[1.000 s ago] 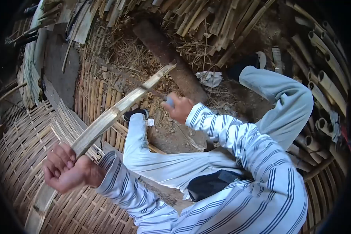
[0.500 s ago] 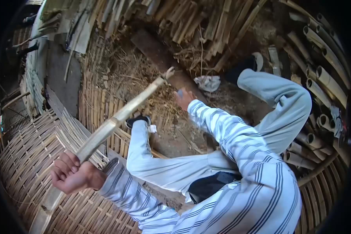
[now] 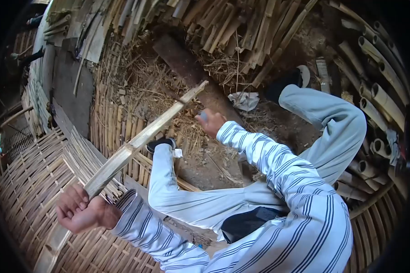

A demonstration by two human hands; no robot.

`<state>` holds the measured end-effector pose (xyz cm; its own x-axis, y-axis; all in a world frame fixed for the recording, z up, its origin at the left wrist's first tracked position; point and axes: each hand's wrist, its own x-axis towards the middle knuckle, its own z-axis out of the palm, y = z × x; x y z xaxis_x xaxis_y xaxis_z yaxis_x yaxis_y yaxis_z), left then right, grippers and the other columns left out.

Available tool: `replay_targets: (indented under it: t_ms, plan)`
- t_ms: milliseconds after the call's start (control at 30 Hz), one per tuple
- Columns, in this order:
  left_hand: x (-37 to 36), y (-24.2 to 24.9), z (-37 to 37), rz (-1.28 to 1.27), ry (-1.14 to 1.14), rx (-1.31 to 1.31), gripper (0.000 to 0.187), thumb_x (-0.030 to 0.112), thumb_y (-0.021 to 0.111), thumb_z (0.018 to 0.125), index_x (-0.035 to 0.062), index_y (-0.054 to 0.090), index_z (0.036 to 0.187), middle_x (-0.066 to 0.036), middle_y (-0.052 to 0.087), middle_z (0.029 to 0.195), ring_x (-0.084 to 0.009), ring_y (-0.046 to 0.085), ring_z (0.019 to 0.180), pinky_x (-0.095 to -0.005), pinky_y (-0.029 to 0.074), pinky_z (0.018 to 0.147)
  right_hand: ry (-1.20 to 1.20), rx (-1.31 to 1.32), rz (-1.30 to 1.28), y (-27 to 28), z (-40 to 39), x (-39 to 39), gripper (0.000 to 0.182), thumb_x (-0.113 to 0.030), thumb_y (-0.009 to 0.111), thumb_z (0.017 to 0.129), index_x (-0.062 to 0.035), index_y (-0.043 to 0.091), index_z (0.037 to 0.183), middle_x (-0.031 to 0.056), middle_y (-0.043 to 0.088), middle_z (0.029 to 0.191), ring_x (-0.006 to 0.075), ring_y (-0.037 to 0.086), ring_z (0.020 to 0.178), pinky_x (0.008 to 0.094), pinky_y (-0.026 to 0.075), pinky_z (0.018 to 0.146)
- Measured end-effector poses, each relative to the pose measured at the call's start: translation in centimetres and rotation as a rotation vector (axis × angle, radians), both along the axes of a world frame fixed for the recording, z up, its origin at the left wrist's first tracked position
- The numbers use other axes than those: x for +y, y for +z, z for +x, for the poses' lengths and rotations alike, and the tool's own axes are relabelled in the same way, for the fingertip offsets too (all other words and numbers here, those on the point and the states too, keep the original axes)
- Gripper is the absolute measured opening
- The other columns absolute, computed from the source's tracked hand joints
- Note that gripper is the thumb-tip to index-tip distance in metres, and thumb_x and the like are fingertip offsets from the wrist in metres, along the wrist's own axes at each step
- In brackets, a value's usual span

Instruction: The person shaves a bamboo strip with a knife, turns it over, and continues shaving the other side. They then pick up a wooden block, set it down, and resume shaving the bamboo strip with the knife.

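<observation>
Gripping the near end of a long split bamboo strip (image 3: 141,139), the left hand (image 3: 79,211) has its fingers clamped tight around it. This strip slants up and away over a woven bamboo mat (image 3: 36,182), its far tip ending near a dark log (image 3: 191,68). Further out, the right hand (image 3: 209,122) is closed on a small bluish handle (image 3: 203,116), just beside the strip's upper part; whether they touch is unclear.
</observation>
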<state>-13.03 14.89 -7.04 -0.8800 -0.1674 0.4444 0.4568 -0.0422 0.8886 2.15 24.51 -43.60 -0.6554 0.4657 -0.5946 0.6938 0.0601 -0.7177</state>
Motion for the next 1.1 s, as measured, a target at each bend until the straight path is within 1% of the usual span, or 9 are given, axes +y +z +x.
replay_targets:
  t_ms: [200,300,400,500,633,767,867,1000,1100]
  plan:
    - [-1.0,0.2,-0.8,0.014,-0.035,-0.01,0.035,0.02,0.038,0.085,0.0188,0.021,0.054,0.002,0.017,0.048,-0.0098,0.014,0.039,-0.0256,0.013,0.037,-0.134,-0.157,0.219,-8.8,-0.1,-0.8,0.05,-0.053,0.043,0.091,-0.0074,0.051,0.109,0.03,0.058,0.108,0.0452,0.056,0.103,0.0555,0.042,0.089]
    - [-0.4,-0.1,-1.3,-0.016,0.007,0.014,0.036,0.02,0.036,0.086,0.0184,0.021,0.053,0.002,0.017,0.048,-0.0108,0.014,0.039,-0.0261,0.014,0.038,0.009,-0.046,-0.071,-1.8,0.9,0.3,0.051,-0.052,0.042,0.091,-0.0098,0.048,0.12,0.0332,0.06,0.094,0.0466,0.058,0.098,0.0547,0.045,0.086]
    - [-1.0,0.0,-1.7,-0.045,-0.013,-0.039,0.035,0.017,0.036,0.083,0.0186,0.018,0.053,0.002,0.016,0.048,-0.0103,0.015,0.041,-0.0258,0.017,0.04,-0.066,0.032,0.161,-7.7,1.6,-1.8,0.053,-0.054,0.047,0.089,-0.0068,0.051,0.111,0.0291,0.063,0.086,0.047,0.062,0.081,0.0545,0.049,0.074]
    - [-1.8,0.0,-1.8,-0.04,0.02,-0.02,0.035,0.019,0.038,0.084,0.0181,0.021,0.053,0.002,0.016,0.048,-0.0108,0.016,0.041,-0.0264,0.014,0.039,-0.032,-0.19,0.027,-9.4,1.1,0.5,0.059,-0.056,0.043,0.09,-0.0063,0.046,0.121,0.0337,0.055,0.11,0.0488,0.054,0.103,0.0547,0.042,0.089]
    - [-0.9,0.1,-2.2,-0.038,0.045,-0.044,0.036,0.021,0.039,0.085,0.0179,0.022,0.053,0.002,0.017,0.048,-0.0106,0.016,0.041,-0.0263,0.013,0.039,0.091,-0.232,-0.052,-3.1,1.8,0.9,0.065,-0.056,0.039,0.091,-0.0088,0.034,0.136,0.0345,0.053,0.114,0.0493,0.053,0.104,0.0525,0.04,0.094]
    - [-0.1,-0.1,-2.0,-0.07,0.069,-0.047,0.036,0.021,0.037,0.085,0.0177,0.02,0.054,0.001,0.017,0.049,-0.0109,0.016,0.042,-0.0267,0.014,0.04,0.033,-0.204,0.149,-12.7,3.9,0.1,0.065,-0.054,0.039,0.092,-0.0054,0.034,0.135,0.0345,0.055,0.11,0.0488,0.058,0.096,0.0519,0.048,0.083]
    - [-0.2,-0.1,-2.1,-0.035,0.056,-0.039,0.035,0.02,0.038,0.084,0.0175,0.019,0.055,0.0,0.017,0.05,-0.0115,0.016,0.042,-0.0271,0.014,0.041,0.181,-0.272,-0.017,-7.9,3.1,2.4,0.068,-0.053,0.039,0.093,-0.0055,0.028,0.14,0.0348,0.048,0.123,0.0469,0.059,0.096,0.0492,0.048,0.084]
    - [-0.2,0.1,-1.9,-0.056,0.047,-0.041,0.035,0.019,0.039,0.083,0.0177,0.019,0.055,0.0,0.017,0.05,-0.0112,0.017,0.042,-0.0265,0.014,0.04,0.331,0.331,0.394,-3.6,2.0,1.2,0.04,-0.039,0.046,0.094,-0.0052,0.049,0.116,0.0207,0.058,0.078,0.035,0.062,0.055,0.0436,0.053,0.048]
    - [-0.4,0.1,-1.7,-0.055,0.05,-0.051,0.035,0.019,0.041,0.082,0.018,0.02,0.054,0.001,0.018,0.049,-0.011,0.018,0.042,-0.026,0.015,0.04,0.033,0.56,0.122,6.0,-3.1,1.7,0.039,-0.042,0.05,0.093,-0.0044,0.051,0.102,0.0171,0.06,0.06,0.0316,0.064,0.052,0.0411,0.051,0.045]
